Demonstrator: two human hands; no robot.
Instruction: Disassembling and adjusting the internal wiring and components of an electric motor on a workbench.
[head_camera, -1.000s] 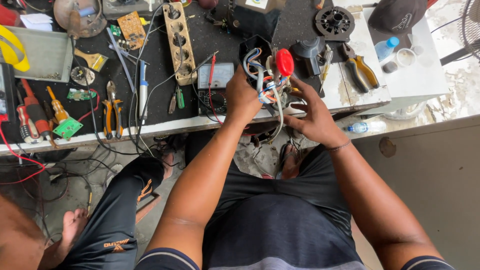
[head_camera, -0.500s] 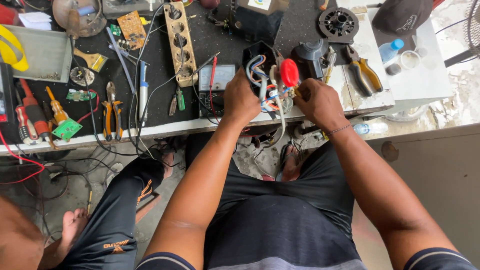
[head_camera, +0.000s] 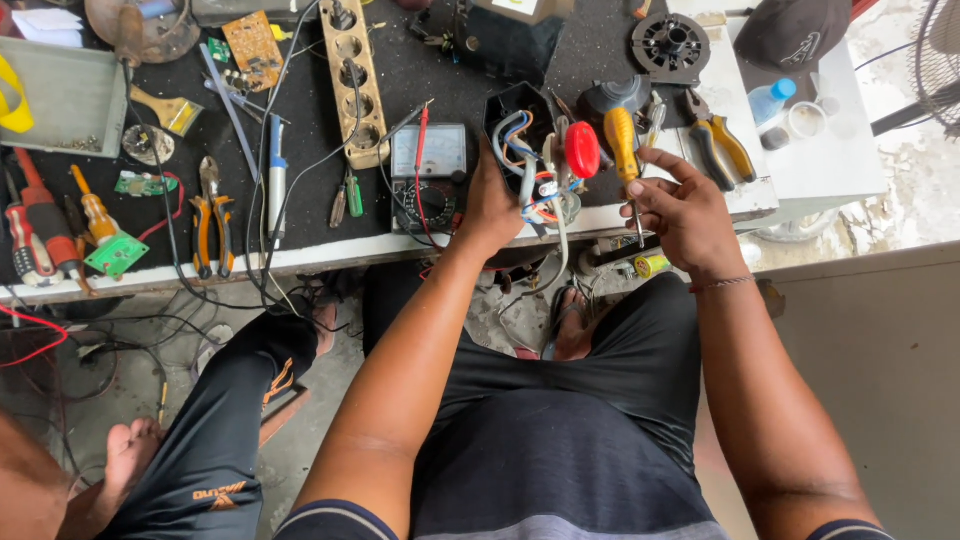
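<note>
My left hand (head_camera: 492, 205) grips a black plastic housing (head_camera: 512, 108) at the workbench's front edge. A bundle of blue, white and grey wires (head_camera: 530, 175) spills out of it, and a red round knob (head_camera: 582, 150) sits at its right side. My right hand (head_camera: 682, 212) is just right of the housing and holds a yellow-handled screwdriver (head_camera: 620, 140) upright, handle up, with the thin shaft pointing down past my fingers. The screwdriver tip is clear of the housing.
On the black workbench (head_camera: 300, 200) lie an analogue multimeter (head_camera: 430, 165), a wooden socket strip (head_camera: 355, 80), orange pliers (head_camera: 210, 222), more pliers (head_camera: 722, 148), circuit boards (head_camera: 250, 42) and a plastic bottle (head_camera: 770, 100). Another person's leg (head_camera: 225, 430) is at my left. A fan (head_camera: 935, 60) stands at the right.
My right hand has come off the wired housing and shifted right, now holding the yellow screwdriver upright. The left hand keeps its grip on the housing.
</note>
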